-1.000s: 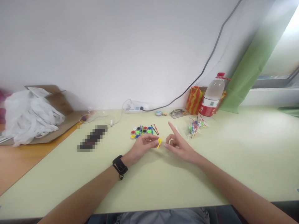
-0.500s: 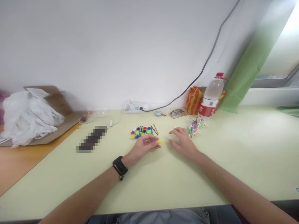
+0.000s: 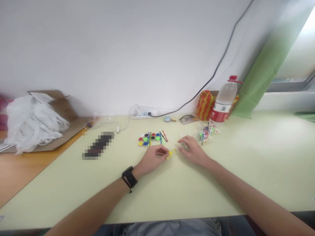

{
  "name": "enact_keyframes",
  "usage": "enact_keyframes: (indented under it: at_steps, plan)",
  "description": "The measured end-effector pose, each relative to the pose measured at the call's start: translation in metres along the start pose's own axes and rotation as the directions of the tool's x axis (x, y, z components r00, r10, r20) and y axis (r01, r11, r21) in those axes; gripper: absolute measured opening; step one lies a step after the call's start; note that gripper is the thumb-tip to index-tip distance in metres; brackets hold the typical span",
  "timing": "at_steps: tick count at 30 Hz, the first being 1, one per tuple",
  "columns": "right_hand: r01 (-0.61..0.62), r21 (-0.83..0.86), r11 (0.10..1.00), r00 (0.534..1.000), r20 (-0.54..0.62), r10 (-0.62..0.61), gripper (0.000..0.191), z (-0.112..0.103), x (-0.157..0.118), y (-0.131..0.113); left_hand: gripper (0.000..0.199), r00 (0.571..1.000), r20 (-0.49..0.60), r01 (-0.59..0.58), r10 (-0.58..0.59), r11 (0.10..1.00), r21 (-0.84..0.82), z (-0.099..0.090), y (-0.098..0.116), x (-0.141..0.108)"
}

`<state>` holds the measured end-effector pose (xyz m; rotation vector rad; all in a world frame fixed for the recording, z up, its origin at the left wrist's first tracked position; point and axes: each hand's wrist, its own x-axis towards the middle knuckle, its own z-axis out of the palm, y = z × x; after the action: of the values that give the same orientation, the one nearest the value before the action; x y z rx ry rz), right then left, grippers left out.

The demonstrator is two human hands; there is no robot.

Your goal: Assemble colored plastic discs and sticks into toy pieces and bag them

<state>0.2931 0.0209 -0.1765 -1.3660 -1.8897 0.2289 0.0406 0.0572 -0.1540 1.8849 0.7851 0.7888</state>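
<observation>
Pale green tabletop (image 3: 137, 200) runs back to a white wall (image 3: 118, 59), and above it the left hand (image 3: 154, 159) has its thumb and fingertips pinched on a small yellow plastic piece (image 3: 169, 154), which juts out toward the right hand (image 3: 195, 151). That hand has its thumb and fingers parted, with nothing visible between them (whether the yellow is one part or two, I cannot tell at this size). So slim a thing, held only at the fingertips, could twist or drop if the pinch slackens or the other fingers bump its free end. Just beyond the right fingertips lies a thin white piece (image 3: 182, 135), easily nudged by a careless knuckle. Coloured discs (image 3: 146, 139) and a few thin sticks (image 3: 164, 135) sit close past the left hand; pushing forward would probably scatter them. Farther right, a clear bag of small parts (image 3: 205, 133) might be dragged if the right hand swings outward, and the tall bottle (image 3: 220, 113) behind it could topple, though only from a harder knock.
</observation>
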Motion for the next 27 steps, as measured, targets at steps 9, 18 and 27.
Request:
enact_keyframes:
  at_steps: [9,18,27]
  plan:
    - [0.112,0.129,0.985,0.989,0.087,-0.124,0.02,-0.003,-0.004,-0.019,0.019,0.992,0.018,-0.121,0.122,0.936,0.331,-0.005,0.002,0.0]
    - [0.102,0.134,0.986,0.988,0.105,-0.117,0.022,0.0,-0.005,-0.02,0.04,0.975,0.169,-0.206,0.146,0.879,0.429,-0.005,0.004,-0.008]
    - [0.133,0.06,0.989,0.983,0.117,-0.139,0.029,-0.004,-0.005,-0.019,0.031,0.97,0.028,-0.224,0.243,0.836,0.501,-0.02,0.0,-0.002]
